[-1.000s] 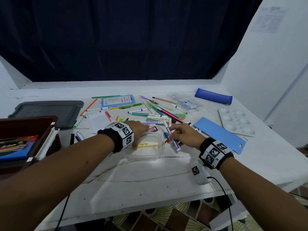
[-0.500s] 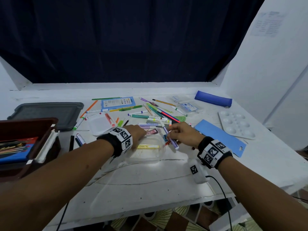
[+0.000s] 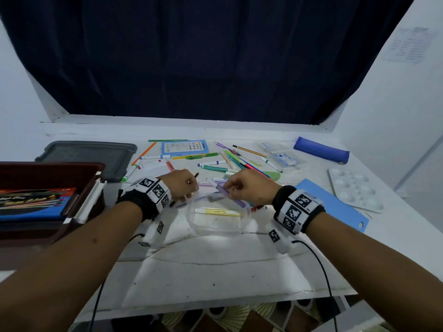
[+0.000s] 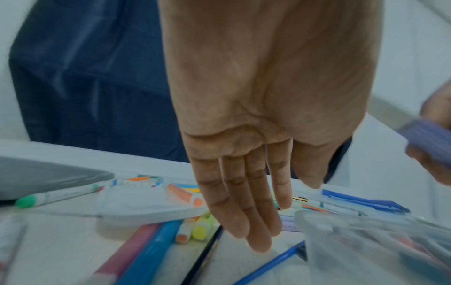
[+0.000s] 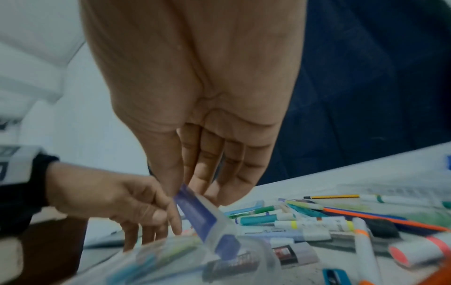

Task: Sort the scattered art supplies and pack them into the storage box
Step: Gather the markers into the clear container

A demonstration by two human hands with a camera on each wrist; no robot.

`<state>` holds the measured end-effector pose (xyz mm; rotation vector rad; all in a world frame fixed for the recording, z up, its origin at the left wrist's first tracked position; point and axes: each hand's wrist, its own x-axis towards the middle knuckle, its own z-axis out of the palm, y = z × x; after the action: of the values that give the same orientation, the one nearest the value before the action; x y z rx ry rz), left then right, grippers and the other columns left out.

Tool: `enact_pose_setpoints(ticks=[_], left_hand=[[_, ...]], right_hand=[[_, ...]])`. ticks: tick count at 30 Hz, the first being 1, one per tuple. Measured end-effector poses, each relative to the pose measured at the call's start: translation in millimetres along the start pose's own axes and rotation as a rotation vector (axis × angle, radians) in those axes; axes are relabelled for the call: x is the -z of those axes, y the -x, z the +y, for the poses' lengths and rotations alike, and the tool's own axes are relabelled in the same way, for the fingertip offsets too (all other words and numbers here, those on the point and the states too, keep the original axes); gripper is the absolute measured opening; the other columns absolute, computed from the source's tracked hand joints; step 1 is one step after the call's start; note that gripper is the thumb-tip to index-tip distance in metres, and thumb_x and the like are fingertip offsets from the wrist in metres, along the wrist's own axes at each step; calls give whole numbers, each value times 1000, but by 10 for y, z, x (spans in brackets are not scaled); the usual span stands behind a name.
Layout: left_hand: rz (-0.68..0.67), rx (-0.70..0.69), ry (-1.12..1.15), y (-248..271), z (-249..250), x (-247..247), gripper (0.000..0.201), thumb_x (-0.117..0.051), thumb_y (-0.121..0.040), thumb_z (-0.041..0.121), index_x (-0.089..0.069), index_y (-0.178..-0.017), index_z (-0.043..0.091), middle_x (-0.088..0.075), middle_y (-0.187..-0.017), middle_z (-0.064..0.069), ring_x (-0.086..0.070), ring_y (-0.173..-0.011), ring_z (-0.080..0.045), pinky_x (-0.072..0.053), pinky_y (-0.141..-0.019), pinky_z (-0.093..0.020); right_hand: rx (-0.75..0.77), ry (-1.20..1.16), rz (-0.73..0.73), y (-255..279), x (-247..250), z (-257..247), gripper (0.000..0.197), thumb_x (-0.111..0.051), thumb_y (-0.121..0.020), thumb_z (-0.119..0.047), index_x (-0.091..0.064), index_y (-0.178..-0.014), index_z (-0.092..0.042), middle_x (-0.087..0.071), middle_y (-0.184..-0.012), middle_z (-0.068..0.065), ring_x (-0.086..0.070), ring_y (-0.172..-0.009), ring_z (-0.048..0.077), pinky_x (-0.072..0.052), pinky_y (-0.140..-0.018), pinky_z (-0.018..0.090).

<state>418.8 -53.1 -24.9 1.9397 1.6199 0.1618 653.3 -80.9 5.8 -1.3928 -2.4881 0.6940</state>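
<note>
The right hand pinches a purple-and-clear plastic marker, tilted down into the clear plastic tub on the white surface, seemingly to drop it beside a yellow highlighter, while the left hand, fingers straight and together, hovers at the rim.

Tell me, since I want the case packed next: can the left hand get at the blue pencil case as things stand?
Probably not easily. The blue pencil case lies at the far right; the left hand would cross the right hand, which holds a purple marker.
</note>
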Motion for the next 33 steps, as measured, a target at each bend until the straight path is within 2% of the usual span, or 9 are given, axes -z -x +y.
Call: enact_pose_setpoints(ticks=[3, 8, 11, 14, 18, 22, 24, 26, 33], left_hand=[[11, 73, 110, 73, -163, -30, 22, -53, -98, 18, -69, -97, 3, -73, -83, -15, -66, -64, -23, -56, -63, -32], [-56, 34, 321, 172, -267, -170, 41, -55, -98, 29, -67, -73, -1, -69, -63, -12, -61, -49, -17, -52, -56, -28], [-39, 32, 330, 180, -259, -206, 38, -61, -95, 26, -69, -83, -9, -71, -68, -18, -63, -52, -18, -53, -54, -26], [-27, 46, 377, 177, -245, -234, 34, -63, -94, 19, -68, -89, -13, -70, -70, -22, -64, -50, -17, -54, -53, -26], [-19, 59, 417, 164, -234, -256, 34, -64, -93, 19, -68, -83, -13, -70, -74, -27, -65, -53, -22, -56, -57, -29], [-8, 101, 429, 160, -256, -278, 34, -64, -93, 20, -68, -83, -12, -70, -75, -27, -66, -54, -24, -57, -59, -30], [-16, 101, 434, 165, -254, -281, 35, -65, -93, 20, -68, -82, -13, -70, -74, -26, -67, -58, -26, -57, -61, -31], [-25, 93, 437, 169, -241, -278, 36, -64, -93, 20, -69, -82, -13, -71, -73, -25, -68, -59, -27, -58, -62, -32], [-38, 97, 437, 184, -227, -264, 35, -64, -93, 20, -69, -85, -14, -71, -75, -25, -69, -62, -27, -57, -61, -30]], right_hand=[[-3, 166, -137, -133, -122, -106, 18, -59, -87, -10, -74, -98, -14, -70, -89, -1, -64, -82, 17, -54, -75, 31], [-19, 367, -290, -325, -314, -207, 24, -65, -79, -5, -78, -98, -13, -75, -91, 0, -60, -74, 15, -52, -70, 26], [-15, 447, -332, -392, -432, -241, 17, -67, -75, 0, -78, -84, -10, -73, -78, 2, -55, -64, 15, -44, -63, 23], [-30, 500, -336, -443, -534, -243, 15, -70, -69, 0, -68, -66, -15, -60, -60, 0, -54, -62, 21, -47, -59, 27], [-10, 514, -336, -472, -556, -236, 9, -78, -72, -9, -74, -80, -13, -70, -79, 6, -63, -75, 25, -52, -66, 31], [27, 514, -307, -509, -517, -246, 5, -74, -78, -15, -72, -77, -11, -70, -81, 5, -62, -74, 23, -51, -66, 29], [35, 519, -275, -538, -538, -220, 27, -66, -79, -6, -60, -55, -18, -60, -62, 5, -53, -59, 22, -43, -56, 26], [35, 524, -269, -539, -555, -229, 35, -62, -78, -1, -50, -48, -16, -53, -55, 6, -49, -55, 23, -42, -56, 27], [15, 570, -278, -520, -539, -305, 11, -62, -82, -1, -70, -75, -1, -54, -67, 13, -50, -64, 26, -33, -56, 23]])
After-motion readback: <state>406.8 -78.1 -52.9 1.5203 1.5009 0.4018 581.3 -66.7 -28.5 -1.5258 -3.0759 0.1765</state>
